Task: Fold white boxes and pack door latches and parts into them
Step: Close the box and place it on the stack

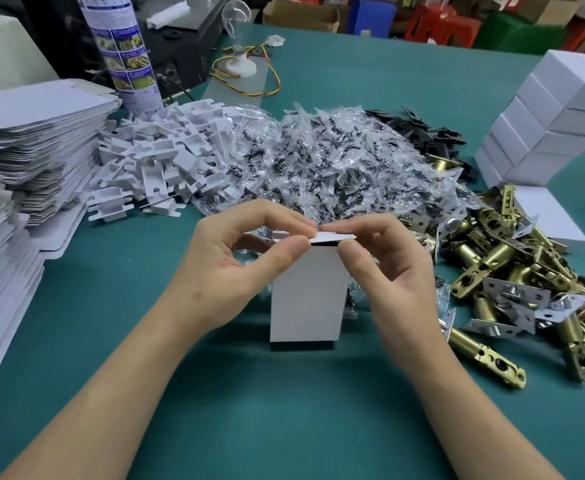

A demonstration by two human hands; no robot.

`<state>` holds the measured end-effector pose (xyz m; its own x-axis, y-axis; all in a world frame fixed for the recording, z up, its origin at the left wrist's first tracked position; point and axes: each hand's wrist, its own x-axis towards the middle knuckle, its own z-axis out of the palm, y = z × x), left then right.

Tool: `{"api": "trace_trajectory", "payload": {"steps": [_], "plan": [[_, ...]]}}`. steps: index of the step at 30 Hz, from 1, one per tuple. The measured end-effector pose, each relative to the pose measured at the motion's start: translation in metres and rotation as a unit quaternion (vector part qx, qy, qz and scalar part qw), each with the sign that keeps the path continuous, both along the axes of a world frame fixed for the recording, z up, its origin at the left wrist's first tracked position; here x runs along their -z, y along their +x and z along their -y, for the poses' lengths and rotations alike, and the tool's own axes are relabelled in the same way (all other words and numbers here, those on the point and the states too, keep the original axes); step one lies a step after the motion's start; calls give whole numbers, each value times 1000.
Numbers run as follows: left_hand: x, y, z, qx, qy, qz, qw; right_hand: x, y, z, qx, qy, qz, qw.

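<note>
- Teal work table (284,410) is stretching across a cluttered workshop and carrying several piles of stock.
- One white box (306,299) is standing upright on it, with both hands working at its top flap (332,237).
- Left hand (235,268) is pinching the flap's left end between curled thumb and forefinger, and right hand (384,268) is pinching the right end likewise.
- Anything inside is hidden; judging by the flap, this box is being closed.
- Far right of the box, finished white boxes (543,123) are sitting stacked, so some packing looks done.
- Much is remaining:
  - brass door latches (512,271) are lying right of the box
  - bagged screws (336,161) are heaping behind it
  - flat box blanks (34,143) are piling up left of it
- Far behind the box, a bare light bulb (237,15) and red stools (440,26) are lining the room's edge.
</note>
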<state>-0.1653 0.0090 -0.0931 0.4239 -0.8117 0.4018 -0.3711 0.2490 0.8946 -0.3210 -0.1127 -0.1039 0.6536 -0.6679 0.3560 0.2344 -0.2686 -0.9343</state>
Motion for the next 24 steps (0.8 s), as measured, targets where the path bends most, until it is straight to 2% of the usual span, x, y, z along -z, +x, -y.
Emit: {"api": "trace_trajectory", "payload": {"steps": [10,24], "plan": [[2,2,-2,24,7,57,998,0,0,-4,-17,-1,23,1000],[4,6,-1,44,2,48,998,-1,-2,-3,-23,-9,21,999]]}}
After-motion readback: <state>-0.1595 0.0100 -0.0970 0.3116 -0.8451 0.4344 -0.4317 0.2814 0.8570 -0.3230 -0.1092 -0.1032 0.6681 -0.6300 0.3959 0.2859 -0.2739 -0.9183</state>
